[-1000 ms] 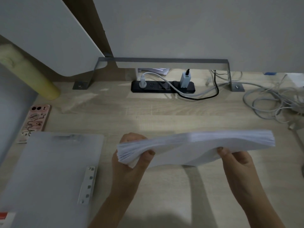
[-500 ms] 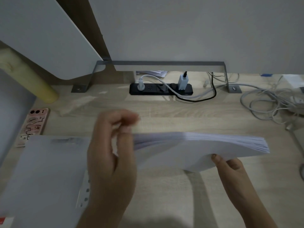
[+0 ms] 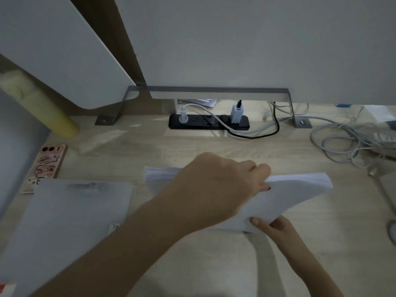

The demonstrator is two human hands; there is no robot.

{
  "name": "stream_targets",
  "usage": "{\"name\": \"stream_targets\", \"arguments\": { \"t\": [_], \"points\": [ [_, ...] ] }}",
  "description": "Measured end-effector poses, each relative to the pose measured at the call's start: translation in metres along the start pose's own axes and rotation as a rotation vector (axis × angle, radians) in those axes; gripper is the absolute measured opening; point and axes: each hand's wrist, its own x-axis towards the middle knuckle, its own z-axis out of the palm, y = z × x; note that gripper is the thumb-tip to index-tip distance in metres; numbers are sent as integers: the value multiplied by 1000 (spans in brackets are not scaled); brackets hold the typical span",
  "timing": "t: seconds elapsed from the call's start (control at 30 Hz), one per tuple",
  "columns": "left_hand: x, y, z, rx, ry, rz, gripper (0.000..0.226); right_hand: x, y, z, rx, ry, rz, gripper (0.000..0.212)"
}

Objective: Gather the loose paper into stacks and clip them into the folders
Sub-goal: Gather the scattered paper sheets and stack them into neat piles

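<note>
Currently paper stack (image 3: 300, 196) sits under left grip (image 3: 216, 185), corner pinched in right grip (image 3: 276, 229)

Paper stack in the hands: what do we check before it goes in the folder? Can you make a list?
1. Grip on the paper stack: left hand grips its far edge, right hand pinches its near corner. Ok.
2. Edges squared: the sheets fan out at both ends and the stack bends. Not ok.
3. Folder ready: it lies flat on the desk, left of the stack. Ok.
4. Folder's clip open: the left forearm hides most of it. Cannot tell.
5. Cables out of the way: they lie apart from the stack, on the right. Ok.
</note>
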Motion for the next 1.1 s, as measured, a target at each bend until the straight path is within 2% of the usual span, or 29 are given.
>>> {"name": "stream_targets", "arguments": {
  "t": [0.07, 0.13, 0.23, 0.3, 0.37, 0.43, 0.47, 0.53, 0.57, 0.63, 0.7, 0.77, 0.8, 0.83, 0.9, 0.93, 1.0, 1.07, 1.1],
  "points": [
    [-5, -10, -5, -42, 72, -80, 25, 3, 12, -9, -50, 65, 32, 17],
    [-17, -22, -12, -173, 129, -199, 29, 4, 15, -25, 6, 144, 10, 16],
    [-36, -31, -11, -498, 143, -464, 30, 6, 4, -41, 398, 145, -48, 26],
    [-48, -31, 1, -731, 210, -624, 23, 8, -11, -42, 530, 93, -105, 41],
    [-56, -34, 19, -907, 323, -760, 16, 13, -29, -42, 514, 95, -182, 51],
    [-66, -36, 34, -1077, 377, -845, 11, 15, -45, -46, 468, 107, -263, 52],
    [-74, -36, 41, -1133, 383, -884, 12, 18, -49, -48, 430, 106, -292, 48],
    [-91, -36, 59, -1201, 387, -978, 16, 21, -50, -50, 358, 71, -332, 19],
    [-100, -34, 70, -1193, 395, -1055, 29, 22, -48, -49, 295, 68, -325, 14],
    [-108, -29, 88, -1178, 384, -1220, 42, 25, -35, -50, 121, 28, -299, 46],
    [-107, -24, 97, -1190, 345, -1326, 31, 28, -27, -46, 77, 6, -210, 52],
    [-103, -22, 104, -1107, 324, -1343, 29, 33, -22, -43, 80, 4, -178, 54],
    [-103, -21, 108, -1066, 320, -1333, 20, 32, -24, -40, 91, 11, -196, 56],
    [-102, -20, 109, -1048, 314, -1324, 13, 33, -25, -40, 96, 25, -215, 50],
    [-101, -22, 110, -1041, 357, -1326, 20, 33, -30, -42, 122, 40, -239, 15],
    [-104, -23, 111, -1046, 375, -1307, 30, 31, -35, -43, 116, 71, -254, 13],
    [-107, -27, 112, -1078, 423, -1226, 27, 30, -35, -51, 73, 34, -258, 5],
    [-114, -32, 116, -1190, 385, -1133, 22, 28, -35, -57, -46, -70, -263, 36],
    [-118, -35, 120, -1244, 331, -1104, 27, 29, -31, -59, -83, -87, -250, 34]
  ]
}}
